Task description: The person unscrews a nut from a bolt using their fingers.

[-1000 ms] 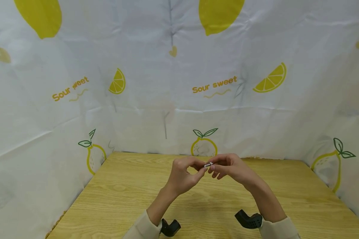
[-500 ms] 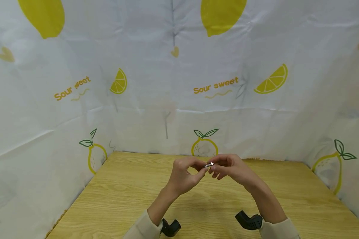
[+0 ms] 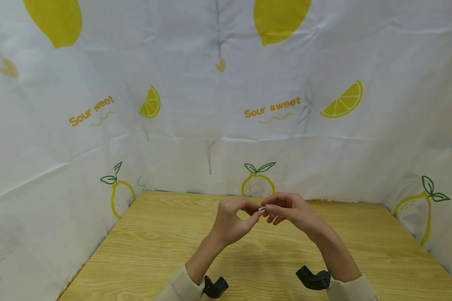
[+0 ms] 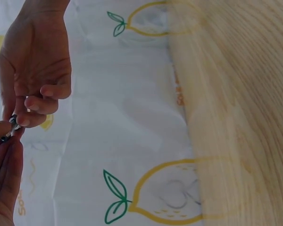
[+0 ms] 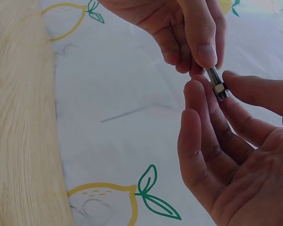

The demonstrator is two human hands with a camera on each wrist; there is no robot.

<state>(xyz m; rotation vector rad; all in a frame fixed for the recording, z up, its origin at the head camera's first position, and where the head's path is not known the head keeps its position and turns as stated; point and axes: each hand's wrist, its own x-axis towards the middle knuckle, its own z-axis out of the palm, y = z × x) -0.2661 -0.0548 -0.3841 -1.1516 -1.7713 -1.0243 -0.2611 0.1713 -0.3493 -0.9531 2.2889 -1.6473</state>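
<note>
A silvery threaded bolt (image 5: 212, 74) is held up over the table between both hands. My left hand (image 3: 231, 221) pinches one end of it between thumb and fingers, covering that end. Near the bolt's other end sits a hex nut (image 5: 219, 88), with a short stretch of thread past it. My right hand (image 3: 291, 211) has its thumb and forefinger around this nut, its other fingers loosely bent below. In the left wrist view, the bolt is small and partly covered by fingertips (image 4: 23, 120).
Below the hands lies a wood-grain table (image 3: 154, 251). White cloth (image 3: 181, 159) printed with lemons hangs behind it and along both sides. Each wrist carries a black camera mount (image 3: 313, 278).
My right thumb and forefinger have come together over the nut, which showed more openly half a second ago. The left hand keeps its place and its pinch on the bolt.
</note>
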